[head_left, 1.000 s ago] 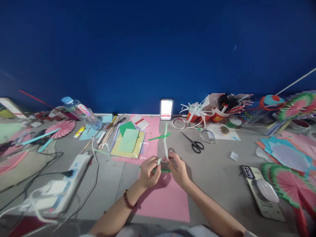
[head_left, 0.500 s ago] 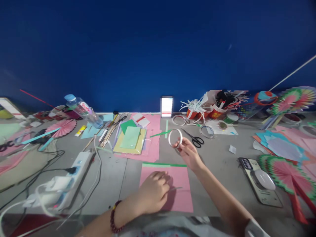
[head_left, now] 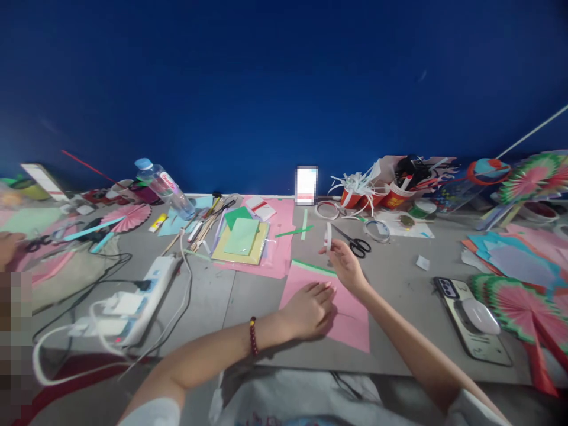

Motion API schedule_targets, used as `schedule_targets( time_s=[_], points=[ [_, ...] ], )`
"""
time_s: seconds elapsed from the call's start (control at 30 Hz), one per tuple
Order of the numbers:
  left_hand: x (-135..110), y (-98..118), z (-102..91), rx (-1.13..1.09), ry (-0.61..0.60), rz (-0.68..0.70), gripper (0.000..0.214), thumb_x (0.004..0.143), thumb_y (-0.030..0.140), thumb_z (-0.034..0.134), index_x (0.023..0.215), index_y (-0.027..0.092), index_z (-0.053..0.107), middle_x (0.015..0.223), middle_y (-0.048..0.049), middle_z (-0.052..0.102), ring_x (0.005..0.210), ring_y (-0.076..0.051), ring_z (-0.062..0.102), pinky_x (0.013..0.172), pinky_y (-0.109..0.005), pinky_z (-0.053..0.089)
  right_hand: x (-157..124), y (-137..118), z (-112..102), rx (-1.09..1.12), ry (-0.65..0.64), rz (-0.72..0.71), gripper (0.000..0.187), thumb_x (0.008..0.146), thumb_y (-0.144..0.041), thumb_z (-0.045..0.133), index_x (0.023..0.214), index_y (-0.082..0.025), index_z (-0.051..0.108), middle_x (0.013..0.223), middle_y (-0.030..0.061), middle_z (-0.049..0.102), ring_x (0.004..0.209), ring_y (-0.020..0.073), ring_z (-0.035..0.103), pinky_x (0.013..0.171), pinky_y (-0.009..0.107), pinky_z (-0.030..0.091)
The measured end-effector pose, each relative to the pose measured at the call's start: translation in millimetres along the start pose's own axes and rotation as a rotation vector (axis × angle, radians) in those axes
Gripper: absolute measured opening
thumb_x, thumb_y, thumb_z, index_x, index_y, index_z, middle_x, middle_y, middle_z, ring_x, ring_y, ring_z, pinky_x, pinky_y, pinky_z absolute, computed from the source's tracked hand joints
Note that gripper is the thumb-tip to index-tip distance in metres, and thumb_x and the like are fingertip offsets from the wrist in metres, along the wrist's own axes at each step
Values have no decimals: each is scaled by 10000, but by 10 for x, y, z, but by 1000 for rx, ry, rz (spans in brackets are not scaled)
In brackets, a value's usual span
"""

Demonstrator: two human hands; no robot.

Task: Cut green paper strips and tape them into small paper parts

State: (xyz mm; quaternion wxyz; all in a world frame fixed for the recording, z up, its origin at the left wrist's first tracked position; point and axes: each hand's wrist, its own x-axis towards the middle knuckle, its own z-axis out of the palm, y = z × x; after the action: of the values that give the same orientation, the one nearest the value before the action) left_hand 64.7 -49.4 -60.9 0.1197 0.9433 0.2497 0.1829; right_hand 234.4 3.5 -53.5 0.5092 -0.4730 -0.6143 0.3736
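Observation:
Palm down, my left hand (head_left: 310, 310) lies on a sheet of pink paper (head_left: 350, 331), fingers stretched out. A green strip (head_left: 314, 267) runs along the sheet's far edge, and a faint line crosses the paper right of the hand. Above the sheet's far right corner, my right hand (head_left: 348, 267) grips a narrow roll of tape (head_left: 328, 235), turned nearly edge-on. Scissors (head_left: 358, 246) with black handles lie just beyond that hand. Two loose green strips, one darker (head_left: 294, 231) and one pale (head_left: 304, 224), rest to its left.
Left stand a power strip (head_left: 153, 290) with cables and a leaning bottle (head_left: 171, 192). Paper sheets (head_left: 242, 236) in a sleeve lie mid-table. On the right are cups (head_left: 396, 196), a phone (head_left: 486, 343) under a mouse, and paper fans (head_left: 523, 302). Another person's hand (head_left: 7, 245) shows far left.
The pink paper has turned clockwise, with my left hand on it shifting right. The tape roll has swung from face-on to edge-on. Another person's hand has appeared at the left.

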Motion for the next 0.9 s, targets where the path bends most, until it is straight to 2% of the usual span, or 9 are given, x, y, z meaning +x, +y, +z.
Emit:
schedule_targets(
  time_s=[0.13,0.2,0.37,0.57,0.73,0.9],
  points=[
    [23,-182,-23,12,113,-167,380,933,255,415,1248,84,543,1256,-187,620,1273,-294,516,1015,-439,477,-67,155,-65,-167,158,-93,268,958,-359,432,1169,-209,497,990,94,692,878,195,652,678,310,530],
    [20,-269,-47,9,147,-211,374,945,252,393,1258,103,534,1272,-179,612,1277,-286,515,1006,-450,488,-79,199,-95,-249,193,-142,247,959,-333,427,1163,-214,499,1019,101,685,909,204,655,718,332,540],
    [52,-336,-17,2,174,-198,321,931,215,422,1193,112,577,1290,-148,608,1278,-284,512,1035,-447,474,-113,279,-106,-349,145,-200,220,963,-267,410,1165,-224,488,1045,108,667,993,219,641,816,386,546],
    [106,-319,11,-35,231,-211,296,905,184,443,1146,132,608,1255,-125,630,1243,-281,536,1042,-462,468,-126,228,-76,-493,124,-345,170,938,-186,429,1068,-239,524,945,73,676,905,217,638,817,391,539],
    [125,-324,-39,-104,276,-241,325,889,167,468,1185,126,596,1203,-131,656,1215,-265,550,1027,-471,475,-81,180,-81,-572,184,-454,140,923,-173,444,1019,-239,523,908,69,673,904,227,631,827,397,522],
    [95,-338,-163,-229,357,-235,343,882,182,485,1206,195,598,1232,-96,636,1185,-233,554,1005,-446,484,-52,116,-101,-554,136,-465,98,934,-204,440,967,-244,523,869,56,688,875,225,641,839,405,516]
  ],
)
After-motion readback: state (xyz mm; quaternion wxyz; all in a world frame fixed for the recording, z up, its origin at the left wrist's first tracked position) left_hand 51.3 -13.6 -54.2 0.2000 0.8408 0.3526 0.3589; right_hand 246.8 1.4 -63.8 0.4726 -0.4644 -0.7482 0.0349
